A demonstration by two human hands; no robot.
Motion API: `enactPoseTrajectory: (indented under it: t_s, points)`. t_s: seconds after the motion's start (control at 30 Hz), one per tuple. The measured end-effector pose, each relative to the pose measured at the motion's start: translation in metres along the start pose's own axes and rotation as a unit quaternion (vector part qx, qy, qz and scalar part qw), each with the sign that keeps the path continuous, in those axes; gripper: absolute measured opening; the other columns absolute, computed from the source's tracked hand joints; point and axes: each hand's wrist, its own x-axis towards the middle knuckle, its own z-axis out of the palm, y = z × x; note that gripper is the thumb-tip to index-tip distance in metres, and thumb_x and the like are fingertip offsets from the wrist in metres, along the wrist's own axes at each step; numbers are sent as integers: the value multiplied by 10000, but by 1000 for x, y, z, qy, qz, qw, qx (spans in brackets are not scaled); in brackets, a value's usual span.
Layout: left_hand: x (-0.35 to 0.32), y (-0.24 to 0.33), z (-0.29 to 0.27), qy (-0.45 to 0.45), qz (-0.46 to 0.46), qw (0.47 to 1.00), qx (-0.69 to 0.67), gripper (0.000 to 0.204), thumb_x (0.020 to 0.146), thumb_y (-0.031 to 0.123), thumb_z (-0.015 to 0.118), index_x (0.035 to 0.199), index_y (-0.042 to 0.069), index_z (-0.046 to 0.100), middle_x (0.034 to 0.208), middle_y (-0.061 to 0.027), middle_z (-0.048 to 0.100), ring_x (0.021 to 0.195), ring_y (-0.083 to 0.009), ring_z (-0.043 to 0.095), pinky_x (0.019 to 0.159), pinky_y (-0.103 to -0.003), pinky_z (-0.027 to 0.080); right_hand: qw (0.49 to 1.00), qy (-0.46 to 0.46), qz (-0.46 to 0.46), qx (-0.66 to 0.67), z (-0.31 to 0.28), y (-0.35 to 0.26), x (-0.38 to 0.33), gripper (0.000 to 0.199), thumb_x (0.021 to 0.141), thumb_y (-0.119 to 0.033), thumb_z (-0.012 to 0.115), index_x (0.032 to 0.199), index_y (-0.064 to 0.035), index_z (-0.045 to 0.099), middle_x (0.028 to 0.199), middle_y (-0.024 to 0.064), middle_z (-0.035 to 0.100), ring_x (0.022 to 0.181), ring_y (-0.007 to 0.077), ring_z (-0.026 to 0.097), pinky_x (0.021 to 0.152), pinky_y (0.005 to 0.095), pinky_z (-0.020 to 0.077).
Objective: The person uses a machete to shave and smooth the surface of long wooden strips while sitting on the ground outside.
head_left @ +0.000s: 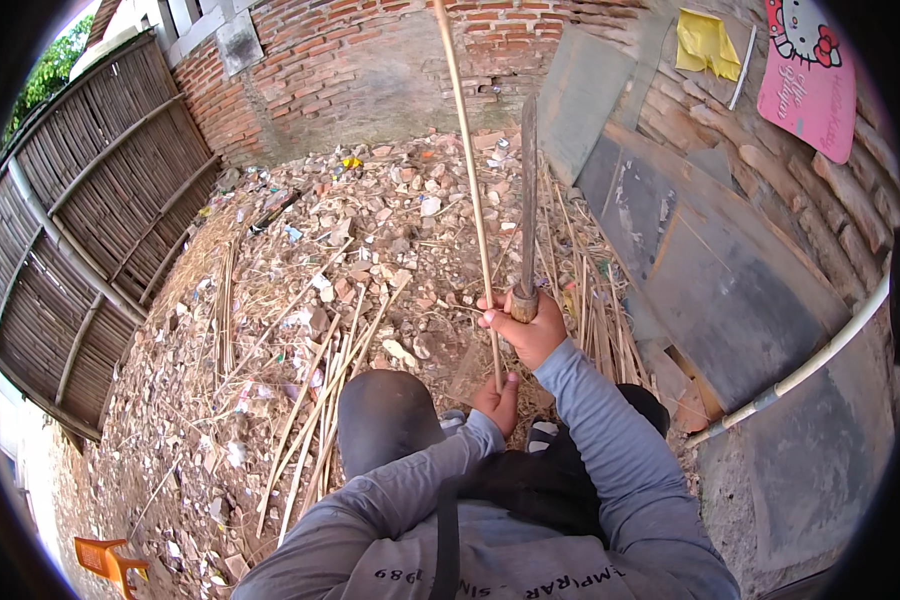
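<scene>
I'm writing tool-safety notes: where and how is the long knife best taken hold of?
Probably by the wooden handle, from the near, right-hand side: it forms the near end, the blade points away, and the thin stick runs close on the left.

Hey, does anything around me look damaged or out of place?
Yes: rubble and litter lie untidily across the ground, and a dark panel leaning on the right-hand wall has pale, patchy marks, so it looks worn. The stick in your hands shows no obvious break in view.
</scene>
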Motion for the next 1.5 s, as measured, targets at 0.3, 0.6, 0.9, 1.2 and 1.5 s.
enactPoseTrajectory:
  t_s: [0.3, 0.6, 0.9, 1.2, 1.5]
  points:
    - [31, 52, -58, -67, 165, 909, 377, 652, 718, 298, 808, 1190, 11, 461, 1040, -181, 543, 956, -289, 555, 841, -378, 477, 950, 78, -95, -286, -30, 18, 4, 258, 749, -110, 730, 969, -28, 623, 839, 119, 685, 789, 222, 678, 730, 337, 522]
    - [101, 284, -172, 165, 497, 578, 625, 633, 728, 235, 770, 1210, -14, 445, 1164, -218, 510, 1039, -340, 544, 889, -446, 465, 928, -8, -115, -355, -28, 18, 3, 325, 731, -190, 768, 980, -40, 621, 841, 147, 680, 804, 276, 680, 738, 361, 523]
    - [129, 416, -168, 24, 417, 344, 841, 327, 826, 386, 648, 1034, 135, 622, 1036, -110, 645, 1091, -277, 570, 999, -443, 398, 924, -128, -147, -329, -14, -3, -20, 249, 724, -137, 775, 876, -22, 615, 679, 90, 591, 609, 166, 582, 605, 313, 474]
    - [61, 379, -170, 13, -104, 396, 912, 223, 925, 302, 593, 1045, 115, 605, 770, -47, 650, 644, -168, 621, 626, -330, 536, 767, 114, -318, -545, -66, -27, 0, 224, 685, -64, 689, 900, -53, 626, 957, 138, 657, 840, 317, 642, 743, 408, 519]
    - [-56, 248, -234, -11, -265, 580, 770, 399, 901, 428, 570, 937, 41, 660, 720, -100, 664, 615, -201, 630, 622, -358, 543, 879, 17, -103, -465, -56, 0, -6, 187, 798, -201, 664, 920, -81, 592, 814, 125, 659, 727, 326, 654, 626, 420, 519]
